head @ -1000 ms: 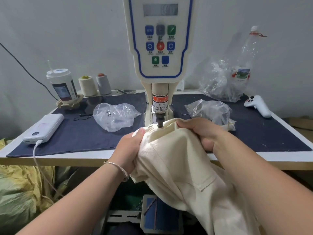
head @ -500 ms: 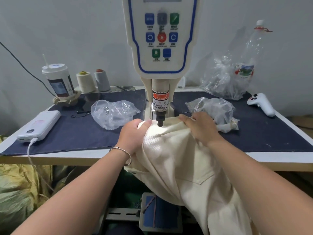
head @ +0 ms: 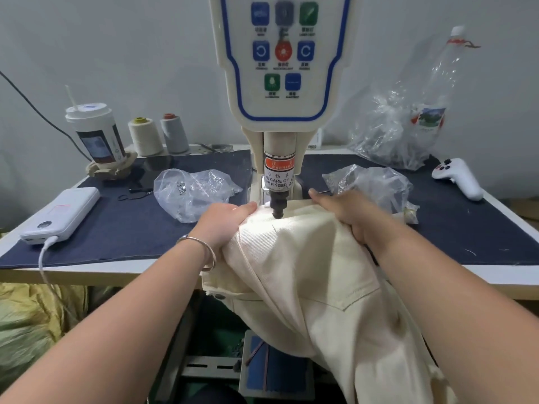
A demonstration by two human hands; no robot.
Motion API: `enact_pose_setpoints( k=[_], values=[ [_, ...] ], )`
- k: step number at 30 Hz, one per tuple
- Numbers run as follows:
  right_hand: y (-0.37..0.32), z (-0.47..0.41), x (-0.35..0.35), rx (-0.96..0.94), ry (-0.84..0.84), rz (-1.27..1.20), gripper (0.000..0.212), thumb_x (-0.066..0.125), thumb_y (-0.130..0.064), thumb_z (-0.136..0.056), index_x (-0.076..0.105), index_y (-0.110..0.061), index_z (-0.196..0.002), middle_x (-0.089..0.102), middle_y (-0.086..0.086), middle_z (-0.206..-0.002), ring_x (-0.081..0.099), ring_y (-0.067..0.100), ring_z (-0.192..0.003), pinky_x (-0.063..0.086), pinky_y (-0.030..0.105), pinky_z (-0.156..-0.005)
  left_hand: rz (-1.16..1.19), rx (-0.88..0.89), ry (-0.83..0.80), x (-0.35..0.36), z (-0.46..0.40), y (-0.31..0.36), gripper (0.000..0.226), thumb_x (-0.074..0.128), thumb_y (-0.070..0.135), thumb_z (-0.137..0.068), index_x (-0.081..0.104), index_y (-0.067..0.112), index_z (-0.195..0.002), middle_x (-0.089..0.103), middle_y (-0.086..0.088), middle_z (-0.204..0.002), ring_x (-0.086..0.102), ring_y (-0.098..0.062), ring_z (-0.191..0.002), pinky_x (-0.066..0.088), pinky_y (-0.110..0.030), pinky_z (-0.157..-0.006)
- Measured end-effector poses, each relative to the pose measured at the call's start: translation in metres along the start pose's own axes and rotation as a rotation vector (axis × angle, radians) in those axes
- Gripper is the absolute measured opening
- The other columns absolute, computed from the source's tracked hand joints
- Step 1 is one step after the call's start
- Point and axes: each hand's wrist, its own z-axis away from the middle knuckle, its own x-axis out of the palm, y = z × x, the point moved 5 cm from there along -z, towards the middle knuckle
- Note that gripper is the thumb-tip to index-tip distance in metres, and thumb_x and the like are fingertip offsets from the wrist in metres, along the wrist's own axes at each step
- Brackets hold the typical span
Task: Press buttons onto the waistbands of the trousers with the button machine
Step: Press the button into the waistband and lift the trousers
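Cream twill trousers [head: 306,258] draped over front edge of bench [head: 87,265], waistband under black punch tip [head: 277,209] of white-and-blue button machine [head: 280,83]. Left hand [head: 224,225] grips fabric just left of punch, fingers curled into cloth. Right hand [head: 347,212] lies on the waistband just right of punch, thumb tucked under fold. Hands apart, punch between. Crumpled clear plastic bags [head: 195,192] close on both sides; white power bank [head: 62,214] near left edge.

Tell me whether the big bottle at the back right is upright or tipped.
Upright: the clear plastic bottle stands cap-up behind a crumpled bag.
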Motion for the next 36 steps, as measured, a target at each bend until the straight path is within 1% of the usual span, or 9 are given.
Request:
enact_pose_setpoints(
  k=[2, 4, 6, 11, 15, 20, 23, 26, 36],
  values=[
    [0.0, -0.001, 0.002, -0.156, 0.07, 0.103, 0.039, 0.068, -0.044, -0.085, 0.068, -0.009, -0.069, 0.063, 0.0, -0.062, 0.056, 0.013, -0.055, 0.042, 0.024, -0.053, -0.055, 0.081, 0.023, 0.001, 0.002, 0.0, 0.045, 0.059, 0.048, -0.091, 0.053, 0.01, -0.066, 0.05, -0.008, -0.068, 0.046, -0.02, -0.067, 0.038, -0.035, -0.066],
    [0.001, -0.001, 0.002, -0.29, 0.129, 0.286, 0.048, 0.059, -0.042, -0.091, 0.049, -0.014, -0.054, 0.047, -0.002, -0.053, 0.045, 0.014, -0.052, 0.03, 0.03, -0.051, -0.088, 0.153, 0.054, 0.002, 0.006, 0.0, 0.051, 0.058, 0.045, -0.093, 0.036, 0.017, -0.056, 0.037, 0.001, -0.056, 0.036, -0.016, -0.058, 0.029, -0.033, -0.059],
    [0.002, 0.0, -0.001, -0.37, 0.244, 0.505, 0.05, 0.048, -0.035, -0.097, 0.041, -0.013, -0.053, 0.044, 0.001, -0.053, 0.05, 0.025, -0.063, 0.022, 0.034, -0.057, -0.071, 0.198, 0.065, 0.003, 0.008, -0.002, 0.054, 0.057, 0.044, -0.094, 0.031, 0.019, -0.054, 0.032, 0.004, -0.052, 0.031, -0.014, -0.053, 0.028, -0.032, -0.057],
    [0.003, 0.008, 0.006, -0.469, 0.422, 0.894, 0.034, 0.037, -0.023, -0.102, 0.062, -0.002, -0.096, 0.066, 0.02, -0.101, 0.061, 0.038, -0.098, 0.04, 0.037, -0.072, -0.053, 0.266, 0.074, 0.002, 0.015, -0.007, 0.05, 0.057, 0.043, -0.094, 0.036, 0.014, -0.059, 0.034, 0.001, -0.055, 0.034, -0.016, -0.057, 0.03, -0.033, -0.059],
    [0.008, 0.011, 0.01, -0.423, 0.499, 1.0, 0.031, 0.037, -0.025, -0.101, 0.06, -0.005, -0.103, 0.068, 0.018, -0.1, 0.064, 0.037, -0.095, 0.031, 0.034, -0.066, -0.135, 0.338, 0.141, 0.002, 0.022, -0.008, 0.051, 0.054, 0.039, -0.096, 0.036, 0.015, -0.055, 0.036, 0.009, -0.048, 0.034, -0.011, -0.053, 0.029, -0.03, -0.055],
    [0.012, 0.013, 0.013, -0.404, 0.518, 1.013, 0.032, 0.034, -0.026, -0.102, 0.057, -0.003, -0.104, 0.068, 0.019, -0.095, 0.064, 0.038, -0.092, 0.031, 0.035, -0.065, -0.142, 0.41, 0.173, 0.003, 0.028, -0.01, 0.049, 0.053, 0.035, -0.097, 0.042, 0.013, -0.055, 0.045, 0.011, -0.043, 0.041, -0.006, -0.05, 0.033, -0.02, -0.053],
    [0.012, 0.015, 0.014, -0.407, 0.516, 0.981, 0.031, 0.033, -0.026, -0.102, 0.056, -0.004, -0.104, 0.068, 0.018, -0.094, 0.064, 0.038, -0.091, 0.031, 0.035, -0.065, -0.191, 0.468, 0.226, 0.004, 0.033, -0.012, 0.047, 0.053, 0.035, -0.097, 0.048, 0.009, -0.059, 0.044, 0.007, -0.047, 0.044, -0.013, -0.055, 0.037, -0.026, -0.057],
    [0.015, 0.021, 0.012, -0.429, 0.547, 0.902, 0.029, 0.034, -0.026, -0.102, 0.053, -0.006, -0.097, 0.067, 0.017, -0.088, 0.063, 0.038, -0.086, 0.029, 0.034, -0.062, -0.265, 0.503, 0.279, 0.006, 0.039, -0.012, 0.048, 0.046, 0.046, -0.093, 0.038, 0.018, -0.055, 0.038, 0.004, -0.047, 0.04, -0.016, -0.054, 0.039, -0.038, -0.058],
    [0.018, 0.019, 0.009, -0.415, 0.534, 0.795, 0.019, 0.037, -0.022, -0.1, 0.036, -0.016, -0.081, 0.066, 0.016, -0.086, 0.06, 0.037, -0.083, 0.025, 0.034, -0.061, -0.41, 0.403, 0.284, 0.01, 0.042, -0.008, 0.049, 0.048, 0.04, -0.099, 0.034, 0.024, -0.055, 0.042, 0.005, -0.054, 0.043, -0.025, -0.067, 0.031, -0.034, -0.057]
  ],
)
